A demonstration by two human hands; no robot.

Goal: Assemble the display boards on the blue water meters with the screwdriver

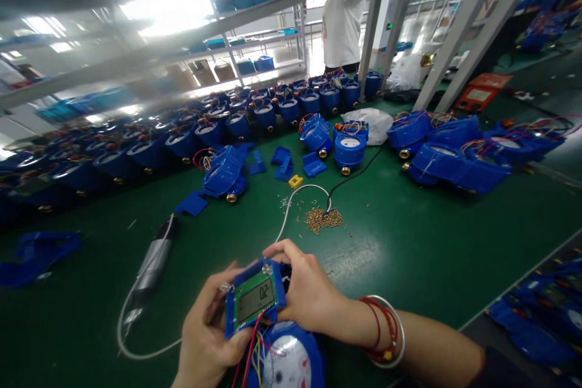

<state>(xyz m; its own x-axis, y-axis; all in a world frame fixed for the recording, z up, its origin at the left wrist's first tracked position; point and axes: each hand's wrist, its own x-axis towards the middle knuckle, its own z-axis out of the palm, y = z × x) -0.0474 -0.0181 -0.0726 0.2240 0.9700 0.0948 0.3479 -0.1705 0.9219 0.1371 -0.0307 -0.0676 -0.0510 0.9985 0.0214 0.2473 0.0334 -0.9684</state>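
My left hand [210, 321] is closed on the left side of a blue-framed display module [257, 297], its thumb along the lower edge. The green circuit board faces up and its LCD reads about 0.2. My right hand [309, 291] is closed around the module's right side, index finger over the top corner; some fingertips are hidden behind it. Red and yellow wires run from the module down to a blue water meter [288, 357] with a white dial, directly below. A grey cable passes behind my hands. Red cords and a pale bangle circle my right wrist.
A pile of small brass screws [322, 219] lies ahead, beside a yellow clip [295, 181] and blue plastic covers [314, 165]. An electric screwdriver [154, 260] rests at left. Rows of blue meters [209, 133] line the back; more meters [454, 157] sit right. A person [342, 30] stands beyond.
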